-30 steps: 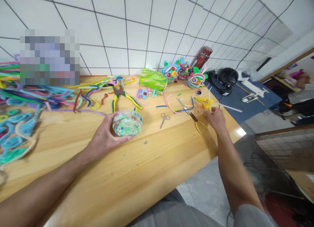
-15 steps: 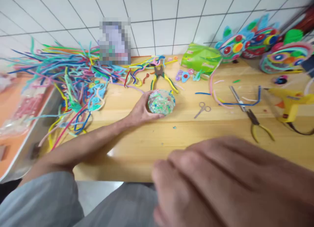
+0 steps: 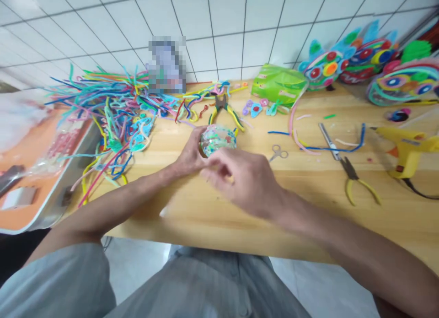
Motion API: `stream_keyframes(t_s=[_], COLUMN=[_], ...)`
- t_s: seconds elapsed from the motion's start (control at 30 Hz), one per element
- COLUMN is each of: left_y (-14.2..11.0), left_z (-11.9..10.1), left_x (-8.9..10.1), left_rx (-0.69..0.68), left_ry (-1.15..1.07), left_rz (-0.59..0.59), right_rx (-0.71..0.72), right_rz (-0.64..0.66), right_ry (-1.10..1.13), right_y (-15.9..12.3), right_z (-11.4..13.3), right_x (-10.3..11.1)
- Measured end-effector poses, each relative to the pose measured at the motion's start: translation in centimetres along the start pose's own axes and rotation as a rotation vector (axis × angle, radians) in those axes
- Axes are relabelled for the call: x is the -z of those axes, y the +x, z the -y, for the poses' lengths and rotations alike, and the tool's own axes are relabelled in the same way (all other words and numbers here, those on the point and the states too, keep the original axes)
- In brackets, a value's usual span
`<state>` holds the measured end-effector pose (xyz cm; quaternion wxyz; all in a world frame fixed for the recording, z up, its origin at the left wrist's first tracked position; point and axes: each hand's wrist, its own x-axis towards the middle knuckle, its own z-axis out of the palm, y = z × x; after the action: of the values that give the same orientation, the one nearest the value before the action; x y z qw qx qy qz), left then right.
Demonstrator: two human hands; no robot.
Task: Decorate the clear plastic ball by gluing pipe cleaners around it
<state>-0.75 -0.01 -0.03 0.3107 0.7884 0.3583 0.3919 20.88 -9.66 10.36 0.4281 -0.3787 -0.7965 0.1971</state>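
A round ball of many-coloured pipe cleaners (image 3: pixel 218 139) rests on the wooden table (image 3: pixel 302 208). My left hand (image 3: pixel 190 155) is cupped round its left side and grips it. My right hand (image 3: pixel 244 180) sits just in front of the ball, fingers curled, its fingertips reaching the ball's near edge. Whether anything is pinched in those fingers is hidden.
A big heap of loose pipe cleaners (image 3: pixel 113 107) fills the left. Yellow-handled pliers (image 3: pixel 222 108) lie behind the ball, small scissors (image 3: pixel 277 152) and another pair of pliers (image 3: pixel 353 174) to the right, then a yellow glue gun (image 3: pixel 406 146). A green packet (image 3: pixel 278 85) and colourful figures (image 3: pixel 360 57) line the wall.
My right hand left the glue gun on the right, swept close past the camera and now meets the ball. The view turned left. My left hand kept hold of the ball.
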Motion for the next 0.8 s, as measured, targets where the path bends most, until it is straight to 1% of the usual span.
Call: stream_keyframes(t_s=[0.07,0.13,0.17,0.23,0.33,0.43,0.6,0.7,0.8], left_y=[0.1,0.3,0.4,0.5,0.5,0.5,0.2,0.0,-0.2], left_z=[-0.2,-0.2,0.0,0.3,0.9,1.2,1.1,1.2,1.2], left_x=[0.0,0.1,0.1,0.2,0.1,0.0,-0.3,-0.3,-0.2], left_rx=[-0.031,-0.071,-0.103,-0.185,-0.280,-0.317,-0.260,-0.333,-0.405], left_ry=[0.086,0.180,0.221,0.280,0.342,0.382,0.416,0.399,0.381], left_rz=[-0.036,-0.072,-0.081,-0.097,-0.120,-0.135,-0.113,-0.081,-0.085], right_rx=[-0.105,-0.137,-0.111,-0.056,0.004,0.027,-0.070,-0.113,-0.128], right_rz=[-0.178,-0.310,-0.323,-0.315,-0.296,-0.252,-0.164,-0.114,-0.096], right_ry=[0.069,0.081,0.065,0.021,-0.016,-0.013,0.058,0.085,0.089], right_y=[-0.4,-1.1,-1.5,-2.3,-2.9,-2.9,-3.0,-3.2,-3.3], right_z=[-4.5,-7.8,-8.9,-10.3,-10.8,-11.1,-11.8,-11.8,-11.7], right_x=[-0.6,-1.4,-1.9,-2.7,-3.4,-3.5,-3.6,-3.7,-3.7])
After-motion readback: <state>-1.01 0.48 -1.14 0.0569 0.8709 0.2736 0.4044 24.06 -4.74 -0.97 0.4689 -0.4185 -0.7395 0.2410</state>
